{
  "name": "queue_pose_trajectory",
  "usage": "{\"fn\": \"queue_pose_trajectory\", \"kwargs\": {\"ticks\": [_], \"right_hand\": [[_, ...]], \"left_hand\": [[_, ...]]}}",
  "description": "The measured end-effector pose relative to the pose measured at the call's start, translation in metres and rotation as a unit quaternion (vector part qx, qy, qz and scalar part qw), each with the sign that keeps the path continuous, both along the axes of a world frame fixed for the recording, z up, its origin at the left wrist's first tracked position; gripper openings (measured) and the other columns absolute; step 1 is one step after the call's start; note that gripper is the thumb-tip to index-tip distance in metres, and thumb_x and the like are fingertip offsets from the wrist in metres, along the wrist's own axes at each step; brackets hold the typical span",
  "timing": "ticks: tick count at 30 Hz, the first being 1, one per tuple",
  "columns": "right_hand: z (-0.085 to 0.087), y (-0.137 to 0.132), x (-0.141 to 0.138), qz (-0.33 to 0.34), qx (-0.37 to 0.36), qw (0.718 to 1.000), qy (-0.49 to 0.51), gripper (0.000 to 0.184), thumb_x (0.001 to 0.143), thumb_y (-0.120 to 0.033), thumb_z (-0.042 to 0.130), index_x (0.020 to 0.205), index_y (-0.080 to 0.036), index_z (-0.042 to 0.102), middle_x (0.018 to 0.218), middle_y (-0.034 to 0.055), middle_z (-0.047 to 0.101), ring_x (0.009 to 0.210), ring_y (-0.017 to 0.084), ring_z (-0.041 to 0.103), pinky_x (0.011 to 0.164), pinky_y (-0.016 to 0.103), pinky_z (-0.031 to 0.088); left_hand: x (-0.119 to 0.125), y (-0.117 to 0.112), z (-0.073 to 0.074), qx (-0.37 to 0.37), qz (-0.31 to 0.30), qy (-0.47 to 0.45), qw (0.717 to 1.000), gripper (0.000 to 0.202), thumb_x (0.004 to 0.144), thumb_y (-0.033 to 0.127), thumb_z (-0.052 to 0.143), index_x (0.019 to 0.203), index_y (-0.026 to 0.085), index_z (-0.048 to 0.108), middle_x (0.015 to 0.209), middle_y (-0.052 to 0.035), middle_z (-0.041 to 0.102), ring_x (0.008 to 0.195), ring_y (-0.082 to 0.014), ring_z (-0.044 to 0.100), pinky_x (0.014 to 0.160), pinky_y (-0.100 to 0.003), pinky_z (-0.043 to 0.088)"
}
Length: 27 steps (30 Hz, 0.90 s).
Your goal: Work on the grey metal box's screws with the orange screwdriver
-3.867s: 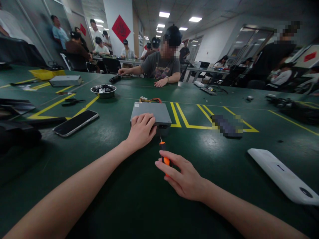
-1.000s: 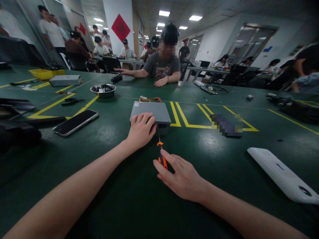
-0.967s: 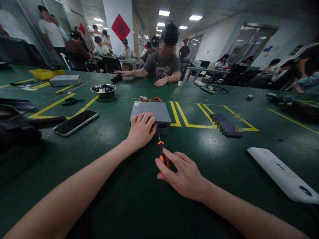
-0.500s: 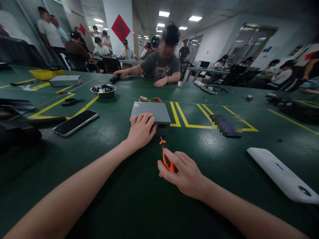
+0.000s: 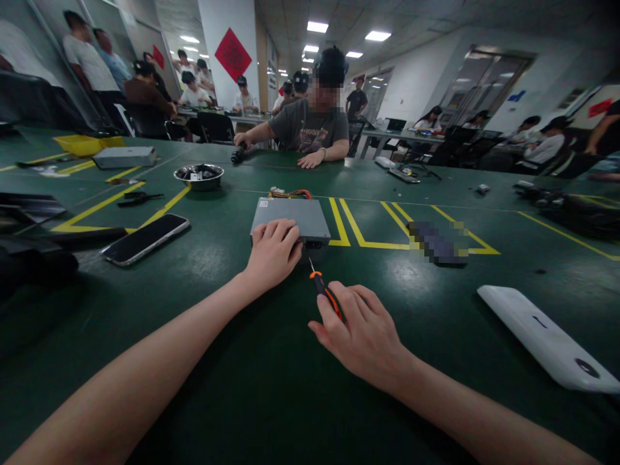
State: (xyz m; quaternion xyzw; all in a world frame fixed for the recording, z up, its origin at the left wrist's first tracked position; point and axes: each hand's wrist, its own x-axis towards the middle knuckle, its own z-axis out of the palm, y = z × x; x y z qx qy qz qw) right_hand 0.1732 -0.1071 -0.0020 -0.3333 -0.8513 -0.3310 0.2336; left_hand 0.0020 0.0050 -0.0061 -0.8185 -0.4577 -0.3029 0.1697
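Observation:
A grey metal computer power supply (image 5: 295,213) lies on the green table, its bundled wires (image 5: 290,193) at the far side and a socket on the side facing me. My left hand (image 5: 274,252) rests over its near left edge, fingers on the top and thumb down the near face, gripping it. In my right hand (image 5: 356,329) is an orange and black screwdriver (image 5: 317,282), held by the handle. Its thin tip points up toward the near face of the power supply, and I cannot tell whether it touches.
Left of me lie a phone (image 5: 145,239), a steel bowl (image 5: 199,177) of small parts, another grey metal box (image 5: 124,157) and a yellow tray (image 5: 87,144). A white device (image 5: 547,336) lies at the right. A co-worker (image 5: 312,123) sits opposite, one hand on a dark tool.
My right hand has shifted its grip on the screwdriver, covering more of the handle, and the tip is slightly nearer the power supply. The co-worker's dark tool has moved right.

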Motion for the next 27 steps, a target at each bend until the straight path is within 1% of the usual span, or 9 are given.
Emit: {"fn": "queue_pose_trajectory", "kwargs": {"ticks": [2,4,7,10,12,15,17,23,27], "right_hand": [[0.0005,-0.0016,-0.0013,0.011,0.003,1.0,-0.019,0.023,0.082,-0.019,0.048,0.103,-0.009,0.05,0.104,0.0177,0.058,0.096,0.024,0.054,0.08,0.037,0.042],[0.0017,-0.0027,-0.0022,0.028,0.006,0.999,-0.042,0.023,0.082,-0.013,0.047,0.104,-0.011,0.051,0.104,0.0153,0.059,0.097,0.023,0.054,0.082,0.036,0.041],[0.0043,-0.0033,-0.0027,0.006,0.003,0.999,-0.047,0.024,0.082,-0.013,0.048,0.105,-0.016,0.053,0.096,0.0113,0.061,0.088,0.021,0.057,0.079,0.035,0.041],[0.0053,-0.0046,-0.0034,-0.029,-0.021,0.999,-0.027,0.018,0.084,-0.022,0.049,0.1,-0.015,0.055,0.083,0.0076,0.061,0.075,0.017,0.057,0.075,0.035,0.041],[0.0044,-0.0062,-0.0045,-0.04,-0.035,0.998,-0.016,0.021,0.085,-0.026,0.049,0.101,-0.013,0.055,0.085,0.009,0.061,0.076,0.018,0.057,0.076,0.037,0.04],[0.0013,-0.008,-0.0068,-0.056,-0.023,0.998,-0.02,0.023,0.082,-0.016,0.05,0.104,-0.01,0.053,0.097,0.0136,0.06,0.085,0.021,0.056,0.077,0.038,0.039],[-0.0009,-0.0072,-0.0075,-0.054,-0.004,0.998,-0.019,0.022,0.08,-0.011,0.05,0.101,-0.009,0.053,0.095,0.0131,0.06,0.082,0.02,0.057,0.076,0.037,0.038],[-0.0018,-0.0024,-0.004,-0.046,-0.021,0.999,0.006,0.013,0.084,-0.02,0.048,0.092,-0.012,0.054,0.077,0.0046,0.06,0.07,0.015,0.056,0.072,0.034,0.038],[-0.0009,-0.0059,-0.006,-0.058,-0.058,0.997,-0.016,0.023,0.085,-0.026,0.047,0.104,-0.014,0.051,0.086,0.0074,0.06,0.076,0.017,0.055,0.081,0.038,0.036]], "left_hand": [[0.0,-0.0002,-0.0002,-0.002,-0.001,-0.002,1.0,0.022,0.086,0.028,0.04,0.103,0.021,0.051,0.119,-0.0081,0.052,0.11,-0.0244,0.043,0.088,-0.042,0.028],[0.0,-0.0003,-0.0005,-0.003,-0.001,-0.006,1.0,0.022,0.085,0.027,0.04,0.103,0.021,0.051,0.119,-0.0082,0.052,0.11,-0.0242,0.043,0.089,-0.042,0.028],[0.0001,-0.0002,-0.0007,-0.001,-0.005,-0.012,1.0,0.022,0.085,0.027,0.04,0.103,0.022,0.051,0.119,-0.0081,0.053,0.109,-0.0239,0.043,0.088,-0.042,0.028],[0.0004,0.0002,-0.0011,0.002,-0.004,-0.01,1.0,0.021,0.085,0.026,0.041,0.103,0.022,0.051,0.119,-0.0077,0.053,0.109,-0.0241,0.043,0.088,-0.042,0.028],[0.0007,0.0005,-0.0013,0.001,-0.001,-0.006,1.0,0.021,0.085,0.027,0.04,0.103,0.022,0.05,0.119,-0.0078,0.053,0.109,-0.0241,0.043,0.088,-0.042,0.028],[0.0012,0.0008,-0.0014,0.002,0.003,-0.002,1.0,0.022,0.085,0.027,0.04,0.103,0.021,0.05,0.119,-0.0079,0.052,0.109,-0.0241,0.043,0.088,-0.042,0.028],[0.0014,0.0008,-0.0015,0.004,0.005,0.002,1.0,0.022,0.085,0.028,0.04,0.103,0.021,0.05,0.119,-0.0078,0.052,0.109,-0.0242,0.043,0.088,-0.042,0.028],[0.0018,0.0004,-0.0024,0.004,0.003,-0.005,1.0,0.022,0.085,0.027,0.04,0.104,0.022,0.05,0.119,-0.0077,0.053,0.109,-0.0242,0.043,0.088,-0.042,0.028],[0.002,0.0001,-0.0024,-0.002,0.0,-0.013,1.0,0.023,0.085,0.027,0.04,0.104,0.022,0.051,0.119,-0.0084,0.052,0.109,-0.0249,0.043,0.088,-0.043,0.027]]}}
